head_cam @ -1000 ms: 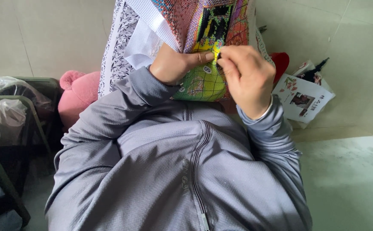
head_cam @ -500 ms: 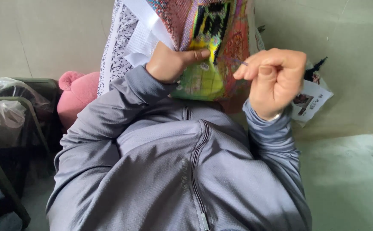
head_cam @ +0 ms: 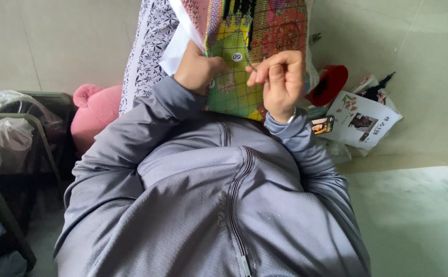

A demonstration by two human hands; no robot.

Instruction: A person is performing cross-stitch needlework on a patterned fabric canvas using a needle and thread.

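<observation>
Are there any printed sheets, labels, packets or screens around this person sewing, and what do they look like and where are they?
Printed sheet: on the floor at the right, white, rectangular, with small colour pictures.
Small card or screen: beside the right sleeve cuff, dark rectangle showing a bright picture; which it is I cannot tell.
Round white label: on the colourful gridded stitching canvas, between the left hand and right hand.

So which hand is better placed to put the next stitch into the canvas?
The right hand, probably. Its fingertips pinch what looks like a thin needle against the front of the cross-stitch canvas. The left hand is closed on the canvas's white edge, holding it in place, so it isn't free.
</observation>
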